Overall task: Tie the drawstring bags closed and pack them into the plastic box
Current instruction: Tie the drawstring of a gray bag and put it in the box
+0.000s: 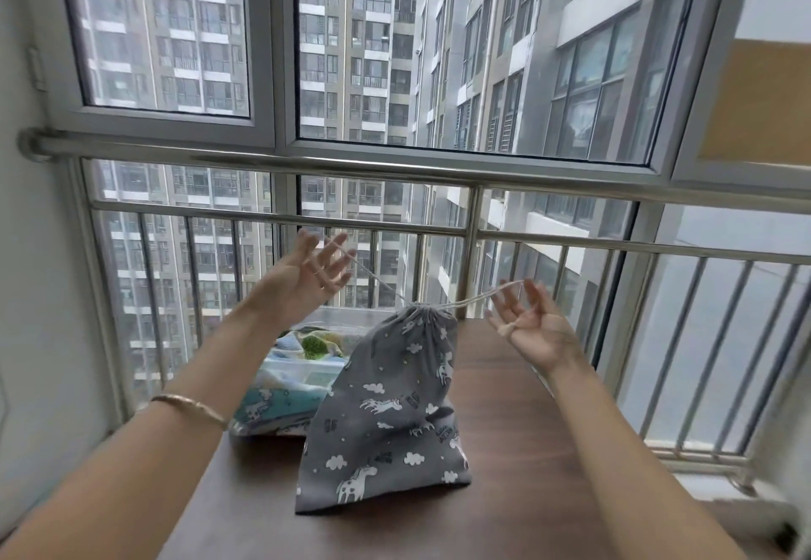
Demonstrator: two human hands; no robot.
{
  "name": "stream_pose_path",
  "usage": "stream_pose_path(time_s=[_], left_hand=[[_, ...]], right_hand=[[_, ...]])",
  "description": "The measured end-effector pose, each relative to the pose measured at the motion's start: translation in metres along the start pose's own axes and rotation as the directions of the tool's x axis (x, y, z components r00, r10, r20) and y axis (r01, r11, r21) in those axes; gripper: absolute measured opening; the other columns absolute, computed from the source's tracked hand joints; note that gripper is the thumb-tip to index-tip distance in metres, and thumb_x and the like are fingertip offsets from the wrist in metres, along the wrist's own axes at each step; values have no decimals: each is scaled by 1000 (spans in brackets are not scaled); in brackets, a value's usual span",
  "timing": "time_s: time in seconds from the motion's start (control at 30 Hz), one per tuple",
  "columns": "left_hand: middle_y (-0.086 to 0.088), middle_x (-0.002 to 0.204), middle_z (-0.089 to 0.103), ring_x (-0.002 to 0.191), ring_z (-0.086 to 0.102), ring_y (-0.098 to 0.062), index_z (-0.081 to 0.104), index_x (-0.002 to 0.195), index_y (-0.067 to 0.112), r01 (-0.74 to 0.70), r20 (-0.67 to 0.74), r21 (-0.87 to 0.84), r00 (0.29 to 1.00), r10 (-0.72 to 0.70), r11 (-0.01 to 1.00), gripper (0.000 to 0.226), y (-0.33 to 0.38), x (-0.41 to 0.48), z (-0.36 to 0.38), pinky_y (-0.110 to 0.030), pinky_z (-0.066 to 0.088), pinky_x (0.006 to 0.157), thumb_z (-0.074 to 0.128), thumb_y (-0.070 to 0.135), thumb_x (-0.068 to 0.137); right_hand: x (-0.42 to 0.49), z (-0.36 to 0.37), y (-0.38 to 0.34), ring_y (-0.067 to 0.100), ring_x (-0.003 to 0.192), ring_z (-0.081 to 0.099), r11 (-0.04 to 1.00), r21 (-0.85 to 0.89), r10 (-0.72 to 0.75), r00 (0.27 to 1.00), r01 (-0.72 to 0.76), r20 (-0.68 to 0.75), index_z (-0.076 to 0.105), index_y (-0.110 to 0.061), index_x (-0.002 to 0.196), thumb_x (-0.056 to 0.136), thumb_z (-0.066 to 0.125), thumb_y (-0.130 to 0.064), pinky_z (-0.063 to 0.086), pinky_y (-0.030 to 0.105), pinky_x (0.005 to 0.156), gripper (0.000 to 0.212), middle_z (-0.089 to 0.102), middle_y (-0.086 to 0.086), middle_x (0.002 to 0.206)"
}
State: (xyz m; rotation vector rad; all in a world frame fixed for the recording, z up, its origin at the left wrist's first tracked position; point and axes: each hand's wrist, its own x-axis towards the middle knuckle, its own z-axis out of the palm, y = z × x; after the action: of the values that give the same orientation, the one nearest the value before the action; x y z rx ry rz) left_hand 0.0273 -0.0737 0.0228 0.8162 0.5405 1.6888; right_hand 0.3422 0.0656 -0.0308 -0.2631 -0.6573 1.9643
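Observation:
A grey drawstring bag (386,410) with white unicorns and clouds lies on the brown table (518,449), its mouth gathered tight at the far end. Its pale cord (478,297) runs out to both sides. My left hand (307,274) is raised to the left of the bag's mouth, fingers spread, with the cord looped around them. My right hand (531,326) is raised on the right, fingers spread, the cord wound around one finger. Behind the bag on the left stands a clear plastic box (303,373) with patterned bags in it, partly hidden.
A light blue patterned bag (263,410) lies against the box's near side at the table's left edge. A steel railing (469,225) and large windows stand just beyond the table's far end. A wall closes off the left side.

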Motion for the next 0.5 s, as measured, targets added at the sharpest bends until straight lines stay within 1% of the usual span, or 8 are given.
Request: stream_pose_path(time_s=[0.03,0.1,0.13,0.2,0.27,0.37,0.43,0.5], left_hand=[[-3,111,67,115,59,-23,62,80,20,1,11,-23,1000,-1,1000,29,-5,3,8,-50,42,102,45,37,95],[-1,103,68,107,63,-18,66,92,17,17,41,-72,999,-14,997,28,-15,8,22,-53,44,100,44,33,98],[-2,101,68,103,65,-17,66,96,13,34,64,-89,998,-28,995,29,-18,10,29,-52,45,99,43,31,99],[-8,104,67,99,66,-18,64,103,4,69,92,-67,994,-63,995,29,-23,11,42,-47,49,98,44,25,99],[-18,118,59,108,63,-26,55,121,-3,105,109,-11,989,-103,994,31,-25,9,57,-45,51,95,49,15,97],[-27,136,45,119,57,-35,35,138,-9,150,143,-8,979,-147,989,52,-22,4,73,-47,51,92,54,0,91],[-28,135,47,111,62,-34,34,139,-6,166,175,-21,972,-159,986,53,-19,-1,80,-44,52,89,52,-5,89],[-26,125,55,103,66,-30,38,135,-4,164,196,-35,968,-154,986,49,-17,-5,84,-36,53,86,50,-6,88]], right_hand=[[2,8,8,27,117,58,1000,-23,16,1000,-16,6,71,-18,83,92,56,-35,36,54,108,24,67,6,112],[8,19,22,30,113,62,997,-47,68,997,-66,42,66,-8,108,96,43,-46,35,55,108,46,64,11,121],[11,25,29,33,112,63,994,-9,112,992,-112,61,58,0,121,98,35,-47,35,54,109,57,60,16,128],[14,38,39,37,112,60,978,-5,209,975,-209,70,40,9,134,99,29,-40,43,49,105,61,54,28,131],[14,51,47,31,92,61,946,-171,288,957,-277,44,32,12,136,99,33,-33,56,36,83,58,53,30,121],[12,67,57,10,58,46,803,-467,399,916,-370,-39,25,9,139,93,44,-29,44,17,50,62,51,20,110],[14,68,52,5,47,35,743,-490,488,870,-456,-70,28,9,136,89,50,-41,36,12,39,72,51,12,95],[18,67,44,5,39,34,732,-380,581,810,-565,-86,33,9,136,90,47,-58,34,11,34,82,48,5,74]])
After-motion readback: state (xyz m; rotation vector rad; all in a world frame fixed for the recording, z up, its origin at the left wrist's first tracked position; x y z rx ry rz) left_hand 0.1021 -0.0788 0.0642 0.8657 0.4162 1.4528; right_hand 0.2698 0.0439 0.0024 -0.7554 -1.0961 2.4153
